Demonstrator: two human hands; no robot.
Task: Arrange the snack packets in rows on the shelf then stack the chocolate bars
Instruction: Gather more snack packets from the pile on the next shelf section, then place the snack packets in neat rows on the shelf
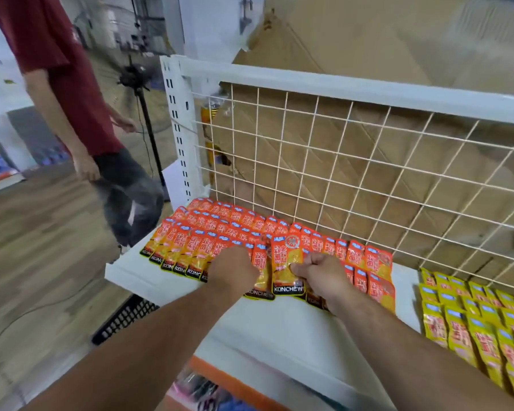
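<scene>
In the head view, a white shelf point(279, 330) is seen, backed by a wire grid point(339, 161). Orange snack packets point(208, 232) are laid in overlapping rows at the foot of the wire grid, from its left post toward its middle. Yellow packets point(472, 321) are ranked in front of its right end. No chocolate bars are to be seen.

A held packet point(287, 262) is pinched near its lower half between the thumb and fingers of the right hand point(321, 274), in front of the grid's middle, where the front row breaks off. The left hand point(233, 271) is set knuckles-up on the front row, just left of that packet. Its fingers are hidden, so it cannot be told whether anything is gripped. A person in a red shirt point(57, 69) is seen beyond the grid's left post.

The row-arranging step is judged to be in hand, with stacking not yet begun. For the next move, the held packet would need to be lowered so that its neighbour is overlapped at the same offset. Its label edge should be kept level with the row, and the laid packets steadied against sliding.
</scene>
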